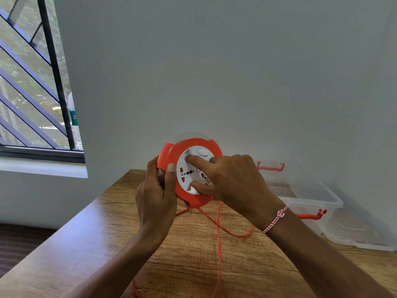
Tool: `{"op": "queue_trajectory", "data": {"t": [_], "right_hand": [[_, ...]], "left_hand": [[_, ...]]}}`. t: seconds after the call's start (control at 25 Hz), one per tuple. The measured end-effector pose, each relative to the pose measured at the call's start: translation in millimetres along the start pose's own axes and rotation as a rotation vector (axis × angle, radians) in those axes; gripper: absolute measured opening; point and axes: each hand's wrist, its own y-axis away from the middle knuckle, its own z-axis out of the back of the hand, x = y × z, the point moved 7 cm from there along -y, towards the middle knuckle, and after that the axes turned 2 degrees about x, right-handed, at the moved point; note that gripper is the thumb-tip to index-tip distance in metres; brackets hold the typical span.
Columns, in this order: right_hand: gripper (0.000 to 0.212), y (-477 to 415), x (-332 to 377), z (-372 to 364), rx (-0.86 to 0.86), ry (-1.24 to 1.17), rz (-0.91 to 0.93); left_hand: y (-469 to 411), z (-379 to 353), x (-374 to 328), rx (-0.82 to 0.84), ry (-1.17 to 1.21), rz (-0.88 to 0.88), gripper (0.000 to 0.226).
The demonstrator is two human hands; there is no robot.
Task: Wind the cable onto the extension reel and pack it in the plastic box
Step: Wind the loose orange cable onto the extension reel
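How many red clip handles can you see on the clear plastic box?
2: one red clip handle at the far end of the clear plastic box, near the wall, and one red clip handle at its near end, just past the right wrist. Others may be hidden.

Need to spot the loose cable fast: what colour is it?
Orange, like the reel's rim. The cable trails across the wooden table; head view shows it.

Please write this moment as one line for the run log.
left hand: grips reel rim | right hand: fingers on white socket face | cable: loose on table | plastic box: open, empty
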Motion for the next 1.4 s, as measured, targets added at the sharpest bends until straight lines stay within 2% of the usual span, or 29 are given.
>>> {"op": "queue_trajectory", "data": {"t": [0.12, 0.28, 0.4, 0.48, 0.52, 0.56, 0.68, 0.72, 0.84, 1.04, 1.24, 1.32, 1.4], "right_hand": [[0.065, 3.6, -6.3, -0.7, -0.087, -0.166, -0.159], [0.059, 12.6, -18.6, -16.5, -0.093, -0.52, -0.629], [0.052, 25.3, -19.2, -45.1, -0.028, -1.136, -1.01], [0.045, 24.6, -14.6, -49.8, 0.044, -1.441, -1.059], [0.041, 21.3, -16.8, -45.2, 0.072, -1.438, -1.009], [0.038, 17.1, -23.5, -36.5, 0.082, -1.291, -0.915], [0.039, 0.8, -34.5, 3.5, -0.015, -0.46, -0.461], [0.042, -2.7, -29.0, 10.6, -0.029, -0.312, -0.308], [0.055, -6.1, -12.8, 7.8, 0.076, -0.153, -0.063], [0.066, -6.2, -3.2, -0.2, 0.096, -0.047, -0.004], [0.063, -3.2, -1.2, 4.6, -0.001, -0.021, -0.002], [0.062, -1.3, 0.3, 7.4, -0.073, -0.046, -0.043], [0.065, 1.2, -1.1, 7.3, -0.137, -0.155, -0.192]], "left_hand": [[2.4, -2.5, 0.3, 0.005, -0.002, -0.031, 0.046], [4.5, -5.6, 2.3, 0.021, -0.018, -0.058, 0.046], [4.9, -6.7, 4.6, 0.03, -0.038, -0.078, 0.044], [2.6, -3.1, 5.9, -0.003, -0.044, -0.067, 0.042], [0.7, -0.7, 6.5, -0.024, -0.04, -0.055, 0.041], [-1.4, 1.3, 7.1, -0.041, -0.032, -0.038, 0.037], [-6.1, 4.4, 9.6, -0.04, -0.007, 0.004, 0.014], [-6.3, 3.5, 9.4, -0.033, -0.002, 0.01, 0.013], [-6.1, 3.6, 7.3, -0.03, 0.006, 0.019, 0.014], [-5.3, 1.9, 4.1, -0.013, 0.05, 0.021, 0.016], [-2.2, -1.9, 2.5, 0.022, 0.079, 0.006, 0.024], [-1.1, -1.3, 0.8, 0.018, 0.084, -0.024, 0.03], [1.1, -1.8, -1.3, 0.012, 0.074, -0.05, 0.033]]}}
